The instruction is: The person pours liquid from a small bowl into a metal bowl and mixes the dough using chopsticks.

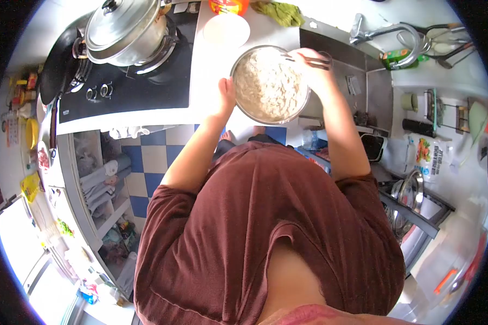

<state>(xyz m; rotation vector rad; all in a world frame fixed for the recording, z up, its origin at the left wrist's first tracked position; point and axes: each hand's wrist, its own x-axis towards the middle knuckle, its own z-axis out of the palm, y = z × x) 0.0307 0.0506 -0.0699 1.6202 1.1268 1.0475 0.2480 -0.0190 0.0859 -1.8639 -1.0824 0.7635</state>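
Observation:
A round metal bowl [299,112] holds a pale, lumpy, flour-like mixture [271,84] and stands at the counter's front edge. My left hand [226,96] is against the bowl's left side, its fingers close together; whether it grips the rim is unclear. At the bowl's upper right, my right hand [315,67] is closed around dark chopsticks [314,60], whose tips reach over the mixture. A white bowl [226,31] sits just behind the metal one.
On the left, a lidded pot [126,32] stands on the black stove [146,95], beside a dark wok [57,67]. A green cloth [279,13] lies at the back. To the right are the sink [378,97] and faucet [385,33].

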